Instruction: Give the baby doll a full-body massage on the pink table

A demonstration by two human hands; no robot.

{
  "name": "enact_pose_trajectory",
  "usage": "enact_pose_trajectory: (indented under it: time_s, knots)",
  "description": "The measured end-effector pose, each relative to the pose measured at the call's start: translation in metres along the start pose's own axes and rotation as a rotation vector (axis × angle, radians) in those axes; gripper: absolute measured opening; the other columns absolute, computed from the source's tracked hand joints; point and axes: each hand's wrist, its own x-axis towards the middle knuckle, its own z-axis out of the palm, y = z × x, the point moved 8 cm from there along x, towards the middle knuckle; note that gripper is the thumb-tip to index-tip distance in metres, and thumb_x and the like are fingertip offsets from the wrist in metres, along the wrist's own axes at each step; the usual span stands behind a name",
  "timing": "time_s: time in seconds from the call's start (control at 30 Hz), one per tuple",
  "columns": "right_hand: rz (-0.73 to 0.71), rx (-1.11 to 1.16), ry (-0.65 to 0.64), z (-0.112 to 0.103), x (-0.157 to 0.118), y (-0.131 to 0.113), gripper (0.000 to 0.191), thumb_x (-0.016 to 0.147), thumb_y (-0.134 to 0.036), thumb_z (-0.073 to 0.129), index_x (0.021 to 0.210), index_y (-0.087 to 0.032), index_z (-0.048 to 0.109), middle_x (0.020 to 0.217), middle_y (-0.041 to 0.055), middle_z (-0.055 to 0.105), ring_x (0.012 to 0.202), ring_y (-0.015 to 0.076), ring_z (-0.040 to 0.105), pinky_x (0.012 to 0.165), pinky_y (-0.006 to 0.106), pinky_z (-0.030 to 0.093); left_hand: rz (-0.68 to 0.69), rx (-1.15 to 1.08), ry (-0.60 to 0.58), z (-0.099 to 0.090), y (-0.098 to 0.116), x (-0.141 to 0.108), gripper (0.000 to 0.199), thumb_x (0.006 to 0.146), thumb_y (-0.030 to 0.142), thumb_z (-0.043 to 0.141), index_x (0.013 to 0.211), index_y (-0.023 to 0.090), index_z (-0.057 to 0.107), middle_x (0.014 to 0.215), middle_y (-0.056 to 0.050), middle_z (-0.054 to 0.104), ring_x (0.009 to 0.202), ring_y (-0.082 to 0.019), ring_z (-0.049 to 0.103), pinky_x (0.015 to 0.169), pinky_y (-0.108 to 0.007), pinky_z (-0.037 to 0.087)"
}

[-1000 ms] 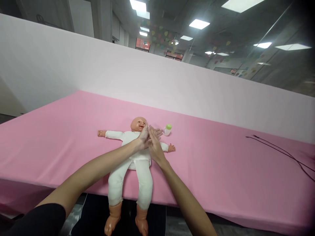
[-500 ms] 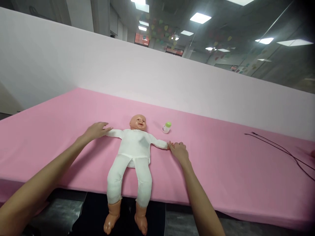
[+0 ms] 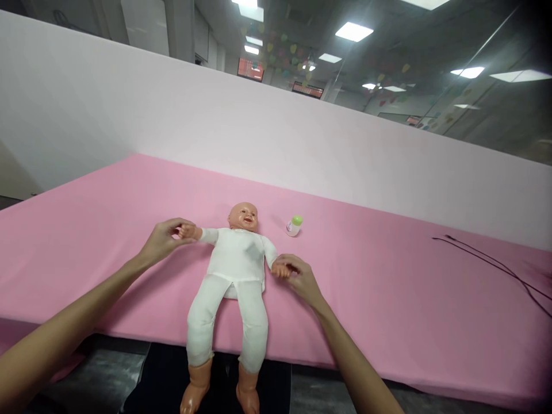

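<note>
A baby doll [image 3: 236, 256] in a white long-sleeved top and white trousers lies on its back, its bare feet hanging past the near edge of the pink-covered table [image 3: 388, 299]. My left hand [image 3: 164, 241] grips the doll's hand on the left side, thumb below and fingers above. On the other side, my right hand [image 3: 302, 279] holds the doll's other hand between thumb and fingers. Both doll arms are spread outward, the right-side one bent lower, near the waist.
A small baby bottle [image 3: 294, 226] with a green cap stands behind the doll's right-side arm. Dark thin cables [image 3: 491, 261] lie at the far right of the table. A white partition [image 3: 276, 144] with glass above it runs along the back.
My right hand has brought the doll's arm inward and down toward its body. My left hand has shifted its grip, and the doll's hand there now shows between my fingers.
</note>
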Motion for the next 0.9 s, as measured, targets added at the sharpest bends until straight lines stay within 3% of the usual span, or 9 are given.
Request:
enact_pose_trajectory:
  time_s: [0.07, 0.13, 0.2, 0.3, 0.47, 0.6, 0.67, 0.77, 0.9]
  knots:
    - [-0.085, -0.082, -0.165, 0.017, -0.013, -0.004, 0.014, 0.090, -0.027, 0.067, 0.100, -0.027, 0.077, 0.113, 0.0077, 0.073, 0.108, 0.0272, 0.067, 0.097, 0.044, 0.053, 0.188, 0.070, -0.228, 0.029, 0.016, -0.015, 0.025, 0.088, 0.047, 0.069, 0.099, 0.026, 0.079, 0.106, -0.008, 0.078, 0.099, -0.027, 0.070, 0.088, -0.038, 0.055]
    - [-0.107, -0.124, -0.239, 0.023, -0.021, -0.001, 0.019, 0.093, -0.024, 0.064, 0.106, -0.029, 0.078, 0.118, 0.0073, 0.072, 0.112, 0.0261, 0.066, 0.099, 0.043, 0.052, 0.363, 0.120, -0.443, 0.055, 0.023, -0.033, 0.023, 0.097, 0.039, 0.060, 0.097, 0.029, 0.081, 0.108, -0.008, 0.078, 0.102, -0.025, 0.069, 0.092, -0.039, 0.053]
    - [-0.116, -0.109, -0.232, 0.021, -0.019, 0.000, 0.019, 0.094, -0.026, 0.065, 0.108, -0.029, 0.078, 0.119, 0.0076, 0.072, 0.113, 0.0256, 0.066, 0.100, 0.042, 0.051, 0.432, 0.101, -0.506, 0.065, 0.024, -0.041, 0.026, 0.100, 0.033, 0.056, 0.100, 0.031, 0.082, 0.108, -0.008, 0.078, 0.103, -0.025, 0.069, 0.094, -0.039, 0.052]
    - [-0.081, -0.019, -0.086, 0.005, 0.010, -0.002, 0.018, 0.087, -0.034, 0.075, 0.103, -0.025, 0.078, 0.111, 0.0074, 0.073, 0.104, 0.0250, 0.067, 0.094, 0.038, 0.053, 0.299, -0.016, -0.389, 0.057, 0.018, -0.018, 0.020, 0.093, 0.038, 0.068, 0.104, 0.028, 0.081, 0.112, -0.007, 0.077, 0.106, -0.026, 0.069, 0.094, -0.037, 0.052]
    - [0.228, 0.175, 0.280, -0.022, 0.092, 0.020, 0.035, 0.082, -0.053, 0.074, 0.082, -0.018, 0.075, 0.065, -0.0012, 0.061, 0.060, 0.0147, 0.054, 0.058, 0.027, 0.047, -0.193, -0.353, 0.048, 0.038, -0.007, 0.065, 0.044, 0.074, 0.056, 0.082, 0.092, 0.017, 0.076, 0.096, -0.007, 0.077, 0.095, -0.025, 0.069, 0.085, -0.034, 0.053]
    - [0.413, 0.192, 0.284, -0.006, 0.128, 0.039, 0.032, 0.082, -0.047, 0.073, 0.076, -0.015, 0.073, 0.051, -0.0038, 0.054, 0.050, 0.0134, 0.048, 0.049, 0.026, 0.042, -0.488, -0.415, 0.041, 0.065, -0.033, 0.105, 0.050, 0.052, 0.056, 0.093, 0.065, 0.017, 0.065, 0.060, -0.004, 0.065, 0.070, -0.021, 0.064, 0.068, -0.033, 0.050]
    - [0.418, 0.185, 0.254, 0.003, 0.132, 0.042, 0.031, 0.084, -0.045, 0.073, 0.076, -0.014, 0.072, 0.056, -0.0020, 0.060, 0.053, 0.0134, 0.054, 0.053, 0.027, 0.046, -0.536, -0.389, -0.008, 0.077, -0.041, 0.110, 0.052, 0.049, 0.056, 0.095, 0.056, 0.019, 0.058, 0.049, -0.001, 0.056, 0.061, -0.020, 0.059, 0.061, -0.034, 0.047]
    - [0.399, 0.192, 0.217, 0.005, 0.126, 0.040, 0.035, 0.089, -0.048, 0.069, 0.083, -0.014, 0.073, 0.065, -0.0002, 0.066, 0.061, 0.0144, 0.061, 0.061, 0.029, 0.051, -0.530, -0.400, -0.056, 0.079, -0.042, 0.106, 0.054, 0.053, 0.061, 0.092, 0.058, 0.019, 0.058, 0.050, 0.000, 0.056, 0.060, -0.019, 0.058, 0.060, -0.034, 0.047]
    - [0.310, 0.217, 0.114, -0.014, 0.106, 0.028, 0.039, 0.082, -0.052, 0.074, 0.091, -0.015, 0.076, 0.076, 0.0031, 0.070, 0.071, 0.0180, 0.062, 0.066, 0.031, 0.052, -0.268, -0.427, -0.160, 0.051, -0.016, 0.091, 0.046, 0.060, 0.054, 0.090, 0.079, 0.015, 0.073, 0.079, -0.007, 0.072, 0.081, -0.023, 0.068, 0.075, -0.035, 0.053]
